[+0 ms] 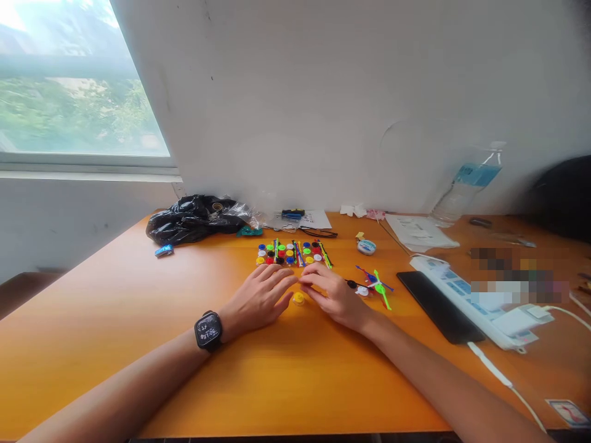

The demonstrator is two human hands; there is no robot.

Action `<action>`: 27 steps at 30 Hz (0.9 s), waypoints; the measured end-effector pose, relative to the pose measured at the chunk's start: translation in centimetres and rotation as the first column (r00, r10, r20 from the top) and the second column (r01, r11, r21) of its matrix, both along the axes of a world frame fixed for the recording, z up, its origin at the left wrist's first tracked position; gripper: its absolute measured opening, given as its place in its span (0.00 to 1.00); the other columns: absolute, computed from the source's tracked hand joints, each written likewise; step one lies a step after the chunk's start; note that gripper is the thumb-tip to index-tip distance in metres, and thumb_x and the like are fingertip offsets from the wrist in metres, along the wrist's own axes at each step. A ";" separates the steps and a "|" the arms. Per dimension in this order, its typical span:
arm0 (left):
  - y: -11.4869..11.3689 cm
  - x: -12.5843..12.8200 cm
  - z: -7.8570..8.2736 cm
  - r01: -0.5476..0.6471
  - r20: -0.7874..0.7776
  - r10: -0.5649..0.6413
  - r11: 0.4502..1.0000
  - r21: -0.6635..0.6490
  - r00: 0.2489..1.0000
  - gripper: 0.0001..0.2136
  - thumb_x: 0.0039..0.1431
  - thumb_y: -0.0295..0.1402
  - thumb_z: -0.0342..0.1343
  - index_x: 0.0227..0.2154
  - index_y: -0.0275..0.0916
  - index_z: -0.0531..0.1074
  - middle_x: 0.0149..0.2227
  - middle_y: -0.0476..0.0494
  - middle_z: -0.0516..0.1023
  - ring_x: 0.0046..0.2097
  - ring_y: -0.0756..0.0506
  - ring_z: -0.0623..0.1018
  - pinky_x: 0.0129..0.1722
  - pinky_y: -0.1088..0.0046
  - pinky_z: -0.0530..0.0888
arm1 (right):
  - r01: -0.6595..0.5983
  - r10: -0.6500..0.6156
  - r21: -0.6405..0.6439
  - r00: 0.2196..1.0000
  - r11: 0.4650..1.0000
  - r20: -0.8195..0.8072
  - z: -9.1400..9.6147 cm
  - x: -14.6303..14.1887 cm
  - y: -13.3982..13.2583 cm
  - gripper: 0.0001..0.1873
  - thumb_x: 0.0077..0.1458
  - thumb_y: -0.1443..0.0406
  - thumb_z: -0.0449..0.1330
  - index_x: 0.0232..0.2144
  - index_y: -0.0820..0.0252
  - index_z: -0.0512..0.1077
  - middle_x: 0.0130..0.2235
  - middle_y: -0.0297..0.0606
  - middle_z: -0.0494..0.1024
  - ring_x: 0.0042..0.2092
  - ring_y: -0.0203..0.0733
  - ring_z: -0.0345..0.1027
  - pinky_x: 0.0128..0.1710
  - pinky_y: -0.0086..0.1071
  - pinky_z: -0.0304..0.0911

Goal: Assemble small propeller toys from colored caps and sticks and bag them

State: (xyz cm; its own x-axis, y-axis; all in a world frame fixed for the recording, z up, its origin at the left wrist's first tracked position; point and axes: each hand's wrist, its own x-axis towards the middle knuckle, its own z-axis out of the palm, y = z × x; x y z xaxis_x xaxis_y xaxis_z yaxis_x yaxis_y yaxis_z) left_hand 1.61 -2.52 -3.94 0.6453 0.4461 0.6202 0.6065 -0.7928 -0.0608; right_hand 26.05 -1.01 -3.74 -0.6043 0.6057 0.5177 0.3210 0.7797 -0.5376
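Note:
My left hand (263, 292), with a dark smartwatch on its wrist, rests low over the table, fingers stretched out and the thumb apart from them. Opposite it, my right hand (336, 299) has its fingertips bent together in a pinch; whatever is between them is too small to make out. The fingertips of both hands almost meet. Just below them a yellow round plastic piece (298, 298) stands on the table, near my left thumb. Beyond the hands lie rows of coloured round pieces (261, 253) and thin coloured sticks (325, 252). Assembled propeller-like pieces (379, 288) lie right of my right hand.
On the wooden table (138, 344) a black plastic bag (194, 218) lies at the back left, near a small blue packet (164, 251). A round white container (366, 247) sits behind the propeller pieces. Rightward are a black phone (436, 304), a power strip (462, 295) and a bottle (466, 191).

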 end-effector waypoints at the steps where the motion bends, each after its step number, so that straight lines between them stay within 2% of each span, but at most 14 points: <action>1: 0.1 0.0 -0.1 -0.004 -0.027 0.004 1.000 0.003 1.000 0.10 0.72 0.30 0.52 0.53 0.39 0.71 0.47 0.38 0.80 0.49 0.39 0.77 0.49 0.58 0.74 | -0.020 0.020 0.000 1.000 1.000 0.008 0.0 0.0 -0.1 0.09 0.72 0.66 0.54 0.48 0.54 0.74 0.48 0.43 0.75 0.48 0.44 0.72 0.51 0.37 0.68; 5: 0.4 -0.3 -0.5 -0.008 -0.119 0.006 1.000 -0.013 0.993 0.09 0.73 0.25 0.47 0.42 0.39 0.72 0.32 0.44 0.75 0.35 0.43 0.72 0.39 0.63 0.70 | -0.031 0.034 -0.034 0.995 0.999 0.096 0.3 0.1 -0.2 0.10 0.73 0.63 0.53 0.46 0.54 0.74 0.45 0.42 0.78 0.46 0.44 0.73 0.48 0.37 0.68; 10: 0.3 -0.4 -0.3 0.001 -0.111 0.001 1.000 0.021 0.994 0.11 0.74 0.28 0.47 0.35 0.39 0.70 0.30 0.46 0.73 0.33 0.45 0.70 0.35 0.64 0.66 | 0.105 -0.093 -0.057 0.978 0.993 0.185 0.9 0.4 -0.3 0.09 0.71 0.60 0.57 0.40 0.56 0.75 0.38 0.39 0.79 0.37 0.42 0.71 0.40 0.35 0.65; 15: 0.2 -0.3 -0.4 -0.006 -0.099 0.007 1.000 0.007 0.995 0.09 0.74 0.28 0.48 0.37 0.39 0.71 0.31 0.46 0.74 0.33 0.45 0.70 0.35 0.64 0.66 | 0.128 -0.116 -0.073 0.982 0.989 0.148 1.2 0.4 -0.5 0.07 0.70 0.63 0.56 0.41 0.55 0.74 0.40 0.39 0.80 0.39 0.42 0.72 0.42 0.35 0.65; 18: 0.2 -0.4 -0.4 -0.012 -0.082 0.012 1.000 0.003 0.997 0.07 0.74 0.28 0.49 0.41 0.39 0.72 0.31 0.46 0.74 0.34 0.45 0.71 0.36 0.64 0.66 | 0.118 -0.101 -0.185 0.990 0.976 0.100 1.1 0.3 -0.5 0.07 0.70 0.63 0.56 0.43 0.55 0.74 0.39 0.37 0.79 0.39 0.41 0.71 0.40 0.34 0.65; 22: 0.1 -0.3 -0.4 0.027 -0.082 -0.027 1.000 -0.004 0.996 0.09 0.73 0.28 0.48 0.50 0.38 0.72 0.32 0.46 0.76 0.34 0.45 0.73 0.35 0.64 0.67 | 0.114 -0.098 -0.380 0.993 0.918 0.061 0.4 0.1 -0.3 0.07 0.68 0.61 0.58 0.43 0.55 0.73 0.34 0.33 0.76 0.34 0.39 0.68 0.34 0.31 0.62; 27: 0.1 -0.3 -0.6 0.083 -0.116 -0.086 0.996 -0.029 0.989 0.08 0.73 0.27 0.48 0.43 0.39 0.73 0.30 0.46 0.74 0.32 0.45 0.73 0.32 0.65 0.67 | 0.090 -0.083 -0.492 0.996 0.866 0.036 -0.5 0.2 0.3 0.08 0.65 0.59 0.60 0.42 0.57 0.73 0.30 0.31 0.72 0.32 0.37 0.64 0.31 0.30 0.60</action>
